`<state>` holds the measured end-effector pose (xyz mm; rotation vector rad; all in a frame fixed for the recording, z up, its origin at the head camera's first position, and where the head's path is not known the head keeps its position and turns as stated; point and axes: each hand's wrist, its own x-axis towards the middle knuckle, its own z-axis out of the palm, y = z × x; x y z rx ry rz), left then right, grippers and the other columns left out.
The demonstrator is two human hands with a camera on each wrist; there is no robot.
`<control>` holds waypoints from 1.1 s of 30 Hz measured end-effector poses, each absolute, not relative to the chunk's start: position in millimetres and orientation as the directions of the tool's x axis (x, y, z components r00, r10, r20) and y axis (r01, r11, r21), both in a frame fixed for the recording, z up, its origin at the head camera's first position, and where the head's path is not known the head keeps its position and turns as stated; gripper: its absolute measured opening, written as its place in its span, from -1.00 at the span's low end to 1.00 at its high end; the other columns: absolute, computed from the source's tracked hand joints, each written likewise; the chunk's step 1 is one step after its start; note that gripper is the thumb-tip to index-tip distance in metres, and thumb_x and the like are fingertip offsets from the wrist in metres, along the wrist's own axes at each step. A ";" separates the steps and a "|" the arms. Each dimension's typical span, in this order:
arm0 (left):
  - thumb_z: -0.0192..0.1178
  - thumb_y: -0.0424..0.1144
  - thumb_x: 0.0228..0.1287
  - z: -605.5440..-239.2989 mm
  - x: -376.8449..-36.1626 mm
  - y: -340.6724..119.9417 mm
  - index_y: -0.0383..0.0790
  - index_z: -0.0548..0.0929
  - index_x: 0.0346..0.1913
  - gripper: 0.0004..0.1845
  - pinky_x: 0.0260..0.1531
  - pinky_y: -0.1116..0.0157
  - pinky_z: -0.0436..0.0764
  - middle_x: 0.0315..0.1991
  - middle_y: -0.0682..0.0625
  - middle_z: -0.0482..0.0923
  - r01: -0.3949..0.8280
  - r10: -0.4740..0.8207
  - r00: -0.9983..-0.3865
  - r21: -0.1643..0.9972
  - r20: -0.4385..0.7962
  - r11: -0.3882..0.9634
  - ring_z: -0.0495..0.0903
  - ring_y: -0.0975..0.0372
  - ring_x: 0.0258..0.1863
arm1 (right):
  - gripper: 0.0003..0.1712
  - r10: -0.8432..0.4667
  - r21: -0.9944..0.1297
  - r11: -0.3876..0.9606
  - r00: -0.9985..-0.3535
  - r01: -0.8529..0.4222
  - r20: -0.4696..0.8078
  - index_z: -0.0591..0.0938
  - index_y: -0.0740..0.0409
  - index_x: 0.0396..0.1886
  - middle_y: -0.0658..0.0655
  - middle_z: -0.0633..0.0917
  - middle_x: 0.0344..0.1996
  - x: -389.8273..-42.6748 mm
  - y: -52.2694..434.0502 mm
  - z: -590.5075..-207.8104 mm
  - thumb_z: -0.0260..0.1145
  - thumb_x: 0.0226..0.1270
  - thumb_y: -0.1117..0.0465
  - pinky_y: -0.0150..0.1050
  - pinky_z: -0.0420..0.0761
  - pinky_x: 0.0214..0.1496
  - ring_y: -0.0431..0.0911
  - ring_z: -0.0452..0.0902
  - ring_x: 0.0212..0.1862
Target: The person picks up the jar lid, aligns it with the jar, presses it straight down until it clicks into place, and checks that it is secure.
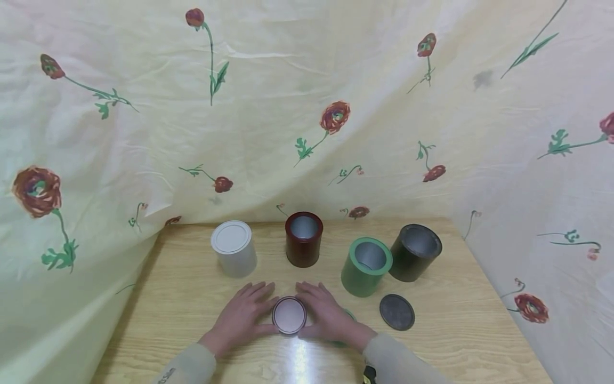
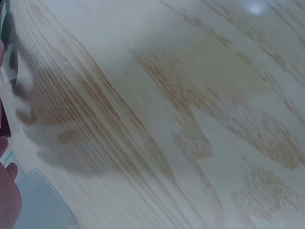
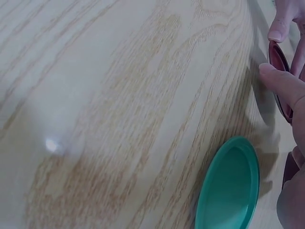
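Observation:
Between both hands is a dark red lid, round with a pale face, close over the table in front of me. My left hand holds its left edge with thumb and fingers. From the other side my right hand grips the right edge, and the right wrist view shows fingertips on the rim of the tilted lid. Behind the hands an open dark red can stands upright. A green lid lies on the table, mostly hidden below the right wrist in the head view.
At the back left stands a white can with its lid on. An open green can and an open black can stand at the right, and a black lid lies before them. Flowered cloth hangs behind the wooden table.

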<state>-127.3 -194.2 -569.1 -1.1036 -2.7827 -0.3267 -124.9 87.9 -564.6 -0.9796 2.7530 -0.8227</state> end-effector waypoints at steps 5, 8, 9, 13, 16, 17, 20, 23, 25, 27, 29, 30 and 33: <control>0.36 0.40 0.26 -564.2 -127.5 -196.6 -0.09 0.74 0.32 -0.23 0.46 -0.17 0.45 0.48 -0.16 0.52 0.702 0.673 -0.710 0.126 0.208 0.701 0.50 -0.10 0.46 | -0.05 -0.610 -0.525 0.631 -0.783 -0.571 0.119 0.59 0.31 0.39 0.28 0.47 0.53 -123.9 87.9 -560.6 0.76 0.03 0.05 0.42 0.14 0.60 0.21 0.31 0.59; 0.37 0.39 0.24 -557.4 -127.8 -198.4 -0.12 0.73 0.32 -0.21 0.46 -0.18 0.44 0.49 -0.16 0.51 0.705 0.675 -0.706 0.127 0.213 0.697 0.50 -0.11 0.46 | -0.02 -0.600 -0.540 0.619 -0.787 -0.570 0.144 0.56 0.34 0.43 0.26 0.46 0.54 -124.2 87.0 -556.0 0.77 0.04 0.08 0.43 0.13 0.60 0.19 0.31 0.59; 0.37 0.39 0.24 -554.9 -128.2 -199.0 -0.13 0.73 0.32 -0.21 0.46 -0.18 0.44 0.49 -0.16 0.51 0.706 0.675 -0.705 0.129 0.216 0.697 0.50 -0.11 0.46 | -0.02 -0.596 -0.545 0.616 -0.789 -0.569 0.150 0.56 0.34 0.43 0.26 0.46 0.55 -124.4 86.5 -554.1 0.77 0.03 0.09 0.43 0.13 0.60 0.19 0.32 0.59; 0.41 0.37 0.20 -544.7 -130.0 -201.9 -0.13 0.74 0.32 -0.21 0.45 -0.19 0.46 0.48 -0.18 0.52 0.718 0.679 -0.692 0.135 0.246 0.683 0.51 -0.12 0.45 | -0.01 -0.589 -0.563 0.599 -0.790 -0.570 0.173 0.57 0.33 0.41 0.26 0.45 0.55 -125.2 84.8 -546.4 0.80 -0.01 0.11 0.42 0.12 0.61 0.19 0.33 0.58; 0.45 0.36 0.15 -536.4 -132.5 -203.9 -0.13 0.76 0.29 -0.21 0.41 -0.18 0.51 0.45 -0.20 0.54 0.738 0.687 -0.665 0.120 0.292 0.664 0.54 -0.14 0.42 | -0.04 -0.586 -0.553 0.593 -0.784 -0.586 0.202 0.60 0.27 0.36 0.25 0.45 0.56 -126.7 84.1 -540.6 0.82 -0.06 0.09 0.42 0.13 0.61 0.19 0.35 0.56; 0.47 0.35 0.13 -533.6 -133.6 -204.6 -0.13 0.77 0.27 -0.22 0.39 -0.17 0.53 0.44 -0.21 0.56 0.745 0.689 -0.655 0.114 0.312 0.657 0.56 -0.14 0.40 | -0.05 -0.586 -0.547 0.591 -0.781 -0.593 0.214 0.62 0.25 0.34 0.25 0.45 0.56 -127.6 83.9 -538.4 0.82 -0.07 0.08 0.42 0.13 0.61 0.19 0.35 0.56; 0.52 0.33 0.07 -525.0 -138.5 -206.8 -0.12 0.80 0.23 -0.23 0.33 -0.14 0.59 0.41 -0.20 0.59 0.759 0.689 -0.630 0.096 0.359 0.644 0.59 -0.13 0.37 | -0.07 -0.590 -0.539 0.574 -0.768 -0.616 0.250 0.63 0.23 0.30 0.26 0.43 0.56 -131.2 83.1 -530.4 0.82 -0.09 0.07 0.44 0.13 0.60 0.22 0.36 0.55; 0.56 0.31 0.03 -515.0 -144.1 -208.8 -0.13 0.81 0.20 -0.24 0.29 -0.12 0.63 0.38 -0.21 0.61 0.771 0.689 -0.609 0.088 0.392 0.631 0.61 -0.13 0.34 | -0.08 -0.592 -0.536 0.561 -0.758 -0.631 0.274 0.63 0.24 0.30 0.28 0.40 0.58 -135.8 82.2 -520.3 0.82 -0.07 0.06 0.46 0.12 0.59 0.25 0.36 0.55; 0.57 0.30 0.03 -507.8 -148.4 -209.6 -0.14 0.81 0.20 -0.24 0.29 -0.11 0.63 0.38 -0.21 0.61 0.777 0.692 -0.598 0.083 0.404 0.623 0.61 -0.14 0.34 | -0.09 -0.591 -0.536 0.555 -0.755 -0.636 0.284 0.62 0.24 0.30 0.27 0.39 0.59 -139.3 81.9 -512.9 0.82 -0.05 0.06 0.48 0.11 0.58 0.26 0.35 0.55; 0.58 0.29 0.02 -499.4 -152.6 -210.1 -0.16 0.81 0.20 -0.23 0.31 -0.10 0.62 0.39 -0.22 0.60 0.782 0.693 -0.591 0.085 0.413 0.617 0.61 -0.15 0.34 | -0.09 -0.589 -0.537 0.554 -0.756 -0.636 0.287 0.62 0.22 0.31 0.24 0.37 0.61 -143.0 81.8 -505.2 0.81 -0.03 0.05 0.49 0.11 0.58 0.27 0.33 0.56; 0.59 0.28 0.02 -491.7 -157.2 -210.5 -0.16 0.81 0.21 -0.23 0.34 -0.09 0.60 0.39 -0.22 0.60 0.784 0.694 -0.588 0.082 0.415 0.615 0.61 -0.15 0.34 | -0.10 -0.588 -0.531 0.555 -0.753 -0.641 0.294 0.63 0.21 0.32 0.24 0.37 0.61 -147.5 81.8 -497.9 0.81 -0.02 0.04 0.49 0.12 0.58 0.27 0.32 0.57; 0.59 0.28 0.02 -488.4 -159.9 -210.7 -0.16 0.80 0.22 -0.22 0.35 -0.09 0.58 0.40 -0.21 0.59 0.786 0.696 -0.584 0.075 0.419 0.614 0.60 -0.15 0.34 | -0.10 -0.588 -0.533 0.555 -0.754 -0.639 0.292 0.62 0.21 0.33 0.23 0.36 0.62 -149.6 81.7 -494.4 0.80 -0.01 0.04 0.47 0.11 0.59 0.25 0.31 0.58; 0.58 0.29 0.04 -477.7 -167.3 -211.3 -0.14 0.79 0.24 -0.22 0.38 -0.11 0.55 0.41 -0.21 0.58 0.786 0.700 -0.579 0.055 0.418 0.616 0.59 -0.14 0.36 | -0.11 -0.585 -0.523 0.568 -0.758 -0.636 0.286 0.63 0.19 0.35 0.21 0.34 0.63 -156.8 81.9 -484.7 0.79 0.02 0.03 0.42 0.08 0.63 0.22 0.27 0.60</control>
